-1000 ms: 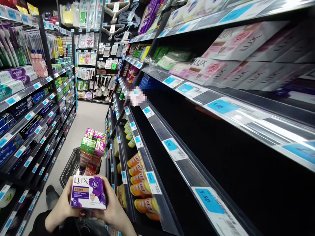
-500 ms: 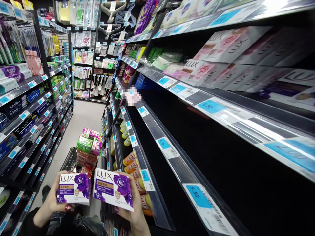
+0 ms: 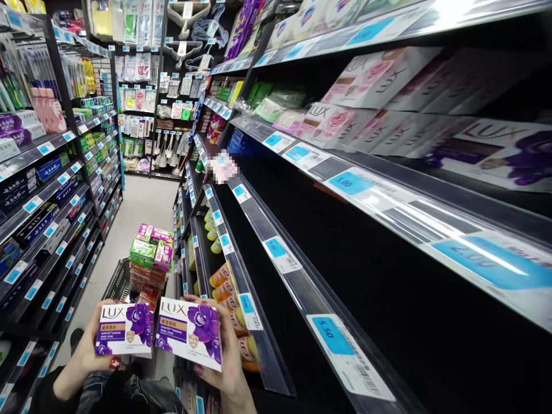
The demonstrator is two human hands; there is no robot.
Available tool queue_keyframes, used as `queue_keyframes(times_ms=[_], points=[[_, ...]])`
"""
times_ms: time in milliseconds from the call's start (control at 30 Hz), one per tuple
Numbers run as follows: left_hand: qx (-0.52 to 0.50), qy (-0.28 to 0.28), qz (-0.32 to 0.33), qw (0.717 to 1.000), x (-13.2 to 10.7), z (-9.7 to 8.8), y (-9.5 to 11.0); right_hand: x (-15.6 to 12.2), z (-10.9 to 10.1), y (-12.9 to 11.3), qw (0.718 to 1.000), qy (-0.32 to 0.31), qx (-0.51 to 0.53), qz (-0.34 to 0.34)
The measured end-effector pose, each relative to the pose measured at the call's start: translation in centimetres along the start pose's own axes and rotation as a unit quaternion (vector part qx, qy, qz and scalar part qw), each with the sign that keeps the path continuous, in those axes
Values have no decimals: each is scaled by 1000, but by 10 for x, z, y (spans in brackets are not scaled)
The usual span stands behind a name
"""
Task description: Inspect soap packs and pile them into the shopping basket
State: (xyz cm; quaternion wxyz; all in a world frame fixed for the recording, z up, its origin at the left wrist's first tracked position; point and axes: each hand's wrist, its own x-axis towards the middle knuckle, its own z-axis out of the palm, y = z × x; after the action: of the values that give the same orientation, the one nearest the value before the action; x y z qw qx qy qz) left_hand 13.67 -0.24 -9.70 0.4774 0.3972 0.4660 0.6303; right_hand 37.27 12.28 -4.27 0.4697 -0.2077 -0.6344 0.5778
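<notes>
A white-and-purple LUX box (image 3: 123, 330) is held by the left hand (image 3: 89, 344), with its printed front shown. Just beside it at right, a matching box (image 3: 188, 333), slightly tilted clockwise, is held by the right hand (image 3: 229, 349).

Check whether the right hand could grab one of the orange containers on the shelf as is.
Probably not: the right hand is taken up holding a purple-and-white LUX box. Otherwise likely, since the orange containers appear right beside it in view.
</notes>
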Motion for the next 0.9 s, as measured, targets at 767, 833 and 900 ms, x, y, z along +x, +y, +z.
queue_keyframes(times_ms=[767,833,900], points=[[97,37,-54,993,4,24,-2,49,70,-68,830,-332,-440,-83],[94,71,-70,991,3,28,-4,53,76,-68,815,-363,-448,-64],[86,110,-74,987,1,30,-5,54,75,-68,814,-381,-436,-48]])
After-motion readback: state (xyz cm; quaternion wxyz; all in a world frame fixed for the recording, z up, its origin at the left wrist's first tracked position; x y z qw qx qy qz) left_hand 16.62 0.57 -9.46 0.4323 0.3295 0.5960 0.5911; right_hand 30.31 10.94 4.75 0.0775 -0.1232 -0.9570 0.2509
